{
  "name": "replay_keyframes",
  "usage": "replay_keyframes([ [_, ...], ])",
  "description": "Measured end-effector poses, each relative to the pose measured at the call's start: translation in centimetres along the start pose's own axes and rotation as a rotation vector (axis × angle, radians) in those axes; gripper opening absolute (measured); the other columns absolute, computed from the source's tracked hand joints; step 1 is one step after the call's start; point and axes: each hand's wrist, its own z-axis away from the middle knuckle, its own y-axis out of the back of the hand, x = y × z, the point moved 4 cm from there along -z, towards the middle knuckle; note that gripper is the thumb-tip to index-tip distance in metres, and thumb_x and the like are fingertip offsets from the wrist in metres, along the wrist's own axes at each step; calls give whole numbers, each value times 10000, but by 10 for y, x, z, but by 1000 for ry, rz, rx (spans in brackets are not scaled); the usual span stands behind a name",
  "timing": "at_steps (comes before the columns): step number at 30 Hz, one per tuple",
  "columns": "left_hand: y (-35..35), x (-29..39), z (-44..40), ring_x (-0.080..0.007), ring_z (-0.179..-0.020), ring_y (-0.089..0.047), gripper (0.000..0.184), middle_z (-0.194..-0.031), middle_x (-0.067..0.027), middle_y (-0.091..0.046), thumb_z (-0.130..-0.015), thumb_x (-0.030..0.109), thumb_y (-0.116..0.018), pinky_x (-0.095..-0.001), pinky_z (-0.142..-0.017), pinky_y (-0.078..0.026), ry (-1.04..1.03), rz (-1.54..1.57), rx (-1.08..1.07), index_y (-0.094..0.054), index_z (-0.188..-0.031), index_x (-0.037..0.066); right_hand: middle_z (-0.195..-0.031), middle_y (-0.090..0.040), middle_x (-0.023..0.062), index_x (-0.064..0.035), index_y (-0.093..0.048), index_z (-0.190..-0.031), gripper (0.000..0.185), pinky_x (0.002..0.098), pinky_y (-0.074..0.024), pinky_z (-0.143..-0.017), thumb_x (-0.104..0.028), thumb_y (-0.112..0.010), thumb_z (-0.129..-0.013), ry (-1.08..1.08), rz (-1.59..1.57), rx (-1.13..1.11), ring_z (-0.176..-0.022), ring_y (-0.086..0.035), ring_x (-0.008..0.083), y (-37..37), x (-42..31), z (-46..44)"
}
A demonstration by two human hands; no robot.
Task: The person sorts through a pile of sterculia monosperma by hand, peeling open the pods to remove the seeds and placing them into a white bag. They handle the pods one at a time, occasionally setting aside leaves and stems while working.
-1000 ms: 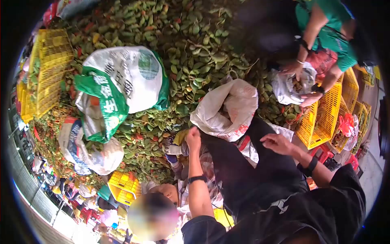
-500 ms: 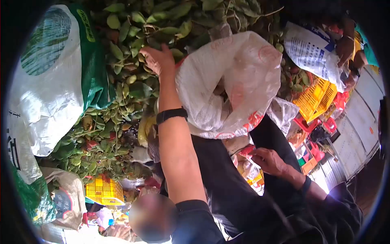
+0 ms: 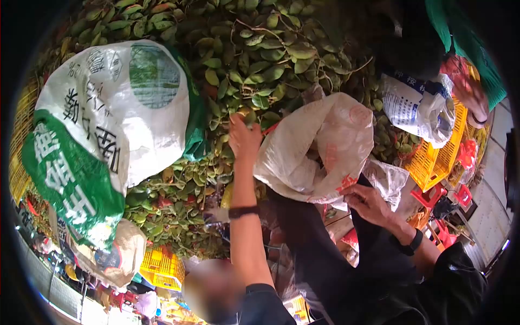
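Head view. Left hand (image 3: 245, 138) is down at the surface of the leaf heap (image 3: 271, 51), fingers bent inward over the foliage; cannot tell whether anything is pinched between them. White sack (image 3: 281, 162) stands just to its right, mouth gaping, rim rolled and uneven, lower part against the dark trouser legs (image 3: 303, 233). A thin red piece (image 3: 271, 129) lies between the left hand and the sack's left edge.

Right hand (image 3: 368, 205) is at the sack's lower right rim, fingers half bent, tips at the plastic; cannot tell whether the rim is gripped or only touched.

Clearances: a strip of leaves separates the left hand from the bulging side of the green-and-white sack (image 3: 157, 135). Above the left hand the heap runs on to the upper edge of the view. The right hand has less room, set between the sack rim and a trouser leg.

Right margin: blue-and-white bag (image 3: 414, 103) near a co-worker's hand (image 3: 469, 92), well apart from both working hands; yellow crate (image 3: 437, 154) below it. Lower left: second yellow crate (image 3: 162, 268) at the heap's edge.
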Motion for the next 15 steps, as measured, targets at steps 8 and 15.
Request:
replay_keyframes([
  [8,-77,14,-108,-321,-1240,-412,864,-1401,-94,-353,-723,98,-685,-538,-1033,-287,-350,-814,-35,-251,-1443,297,-878,-631,145,-28,-618,-1041,191,356,-509,-704,-89,-580,-864,-182,2,-77,-785,-640,271,-39,83,-9],
  [15,-91,-28,-84,-312,-1164,-460,846,-1319,-135,-384,-750,22,-641,-458,-990,-351,-348,-634,110,-247,-1455,273,-955,-639,131,-55,-566,-1123,279,383,-519,-774,-78,-588,-845,-82,71,-187,-865,-644,300,-71,71,-12],
])
